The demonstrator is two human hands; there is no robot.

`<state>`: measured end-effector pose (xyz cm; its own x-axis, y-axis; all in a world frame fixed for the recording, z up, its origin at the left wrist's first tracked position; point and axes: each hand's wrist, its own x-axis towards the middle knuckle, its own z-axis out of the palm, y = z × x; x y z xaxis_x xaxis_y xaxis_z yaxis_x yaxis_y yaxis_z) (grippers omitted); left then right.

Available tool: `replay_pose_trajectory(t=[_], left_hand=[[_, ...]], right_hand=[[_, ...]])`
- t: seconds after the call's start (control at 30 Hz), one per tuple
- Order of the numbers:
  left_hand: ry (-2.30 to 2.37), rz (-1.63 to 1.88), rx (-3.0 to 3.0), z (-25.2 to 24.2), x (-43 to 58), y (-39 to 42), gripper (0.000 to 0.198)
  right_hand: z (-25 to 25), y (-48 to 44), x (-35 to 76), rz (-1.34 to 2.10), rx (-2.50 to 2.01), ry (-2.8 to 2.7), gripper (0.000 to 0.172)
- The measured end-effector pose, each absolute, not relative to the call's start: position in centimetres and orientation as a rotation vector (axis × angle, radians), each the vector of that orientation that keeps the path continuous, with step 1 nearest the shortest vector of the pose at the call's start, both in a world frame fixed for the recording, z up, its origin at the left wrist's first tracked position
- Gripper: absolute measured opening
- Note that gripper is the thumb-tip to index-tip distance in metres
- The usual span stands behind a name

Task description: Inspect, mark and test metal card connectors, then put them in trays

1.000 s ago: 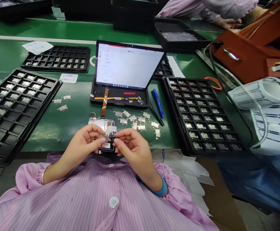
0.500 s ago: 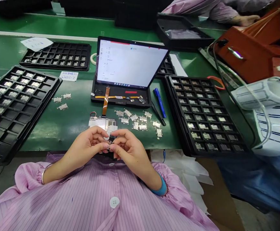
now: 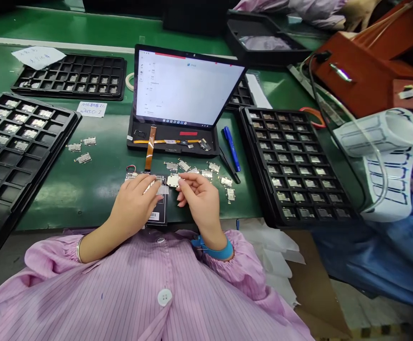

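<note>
right hand (image 3: 202, 201) pinching small metal plate (image 3: 173, 180), in front of screen (image 3: 187, 90). left hand (image 3: 133, 199) palm-down over board assembly (image 3: 161, 213), also in front of screen; can't tell if it's gripping. orange ribbon (image 3: 150, 151) runs from screen's base to board assembly.

smock (image 3: 128, 289): pink-lilac, fine dark stripes, gathered cuffs (image 3: 242, 246), round white button (image 3: 164, 297), small dark-blue mark (image 3: 102, 296). left hand (image 3: 133, 199): bare, thin silver bangle (image 3: 77, 250) at wrist. right hand (image 3: 202, 201): bare, blue band (image 3: 223, 252) at wrist.
</note>
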<state>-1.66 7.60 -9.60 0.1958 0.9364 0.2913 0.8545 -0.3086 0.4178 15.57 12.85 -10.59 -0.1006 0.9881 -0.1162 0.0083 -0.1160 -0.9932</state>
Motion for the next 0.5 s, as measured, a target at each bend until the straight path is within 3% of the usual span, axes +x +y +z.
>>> replay_pose_trajectory(t=[0.5], left_hand=[[1.789, 0.757, 2.526, -10.25, -1.81, 7.48, 0.024]], right_hand=[[-10.53, 13.38, 15.65, 1.414, -1.27, -1.217, 0.03]])
